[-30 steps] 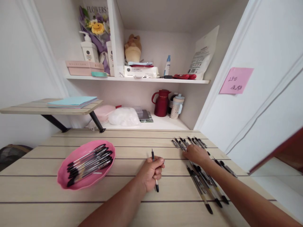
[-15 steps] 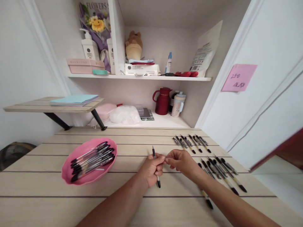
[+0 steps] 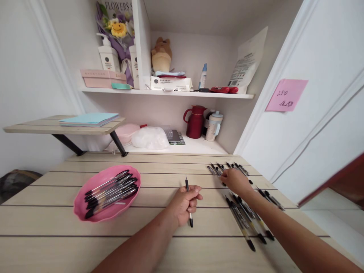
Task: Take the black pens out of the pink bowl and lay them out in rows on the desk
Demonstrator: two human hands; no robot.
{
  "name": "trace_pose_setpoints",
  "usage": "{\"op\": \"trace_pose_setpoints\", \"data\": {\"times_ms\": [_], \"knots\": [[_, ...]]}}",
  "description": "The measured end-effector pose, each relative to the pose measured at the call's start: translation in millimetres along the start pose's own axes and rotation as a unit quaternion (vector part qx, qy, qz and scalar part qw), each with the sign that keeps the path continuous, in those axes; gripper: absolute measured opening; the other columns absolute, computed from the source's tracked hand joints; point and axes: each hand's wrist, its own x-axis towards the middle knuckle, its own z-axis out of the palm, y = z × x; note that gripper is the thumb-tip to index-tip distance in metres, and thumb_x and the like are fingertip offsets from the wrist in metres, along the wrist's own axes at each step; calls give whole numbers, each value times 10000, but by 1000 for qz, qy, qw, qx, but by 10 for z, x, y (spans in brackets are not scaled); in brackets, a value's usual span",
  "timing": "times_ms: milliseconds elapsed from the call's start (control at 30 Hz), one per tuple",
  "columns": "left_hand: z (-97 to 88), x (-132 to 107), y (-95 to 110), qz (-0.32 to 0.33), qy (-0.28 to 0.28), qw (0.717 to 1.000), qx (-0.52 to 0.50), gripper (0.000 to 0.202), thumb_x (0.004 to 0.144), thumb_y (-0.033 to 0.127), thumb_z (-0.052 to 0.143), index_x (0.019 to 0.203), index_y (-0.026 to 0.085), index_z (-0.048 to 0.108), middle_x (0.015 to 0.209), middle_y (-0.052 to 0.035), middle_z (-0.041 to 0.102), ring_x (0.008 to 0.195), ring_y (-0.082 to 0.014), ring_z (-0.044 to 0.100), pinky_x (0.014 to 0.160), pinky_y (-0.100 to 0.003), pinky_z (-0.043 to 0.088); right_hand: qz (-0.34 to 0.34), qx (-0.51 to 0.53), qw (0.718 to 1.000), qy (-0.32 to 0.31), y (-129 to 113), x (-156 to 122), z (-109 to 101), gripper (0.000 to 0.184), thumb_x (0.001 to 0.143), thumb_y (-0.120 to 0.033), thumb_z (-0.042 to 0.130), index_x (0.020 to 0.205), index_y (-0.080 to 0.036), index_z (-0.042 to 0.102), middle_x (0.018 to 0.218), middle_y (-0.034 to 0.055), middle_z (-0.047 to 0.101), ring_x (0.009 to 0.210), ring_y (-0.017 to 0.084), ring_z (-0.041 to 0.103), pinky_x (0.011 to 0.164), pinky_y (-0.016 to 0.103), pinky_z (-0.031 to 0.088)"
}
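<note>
My left hand [image 3: 183,206] is closed around a slim pen [image 3: 187,185]. The pen's point sticks up past the thumb and its black end shows below the palm. Further right, my right hand [image 3: 235,182] reaches down onto the far group of pen pieces [image 3: 213,169], fingertips pinched together at the table. Whatever lies between those fingertips is too small to make out. Below the right wrist lies a nearer group of pen parts [image 3: 241,216], clear barrels and refills with black ends, partly covered by the forearm.
A pink bowl [image 3: 78,201] with several black-capped pens [image 3: 113,191] stands on the left. Behind it a small raised shelf [image 3: 34,125] carries blue paper [image 3: 91,118]. A red jug [image 3: 195,122] and a cup [image 3: 214,127] stand at the back of the cabinet.
My right hand has left the left hand's fingertips and moved right and away to the far pen pieces. The left hand stays in place with the pen, its fingers slightly loosened.
</note>
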Motion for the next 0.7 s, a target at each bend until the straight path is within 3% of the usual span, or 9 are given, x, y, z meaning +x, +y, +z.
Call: {"op": "trace_pose_setpoints", "data": {"times_ms": [500,700], "knots": [[-18,21,-15,-3,5,1000,-3,290,608,246,678,846,127,562,619,3,533,380,13,261,374,-154,80,-5,-57,998,-10,-102,202,192,193,735,-270,489,790,-156,635,884,125,657,827,236,602,617,280,380],[-36,50,-12,-26,1,998,-52,239,687,306,585,833,117,563,638,-28,568,381,-12,317,361,-155,122,-22,-16,999,27,-173,-2,62,250,760,-342,463,670,-164,613,779,118,656,752,215,594,585,268,361]]}}
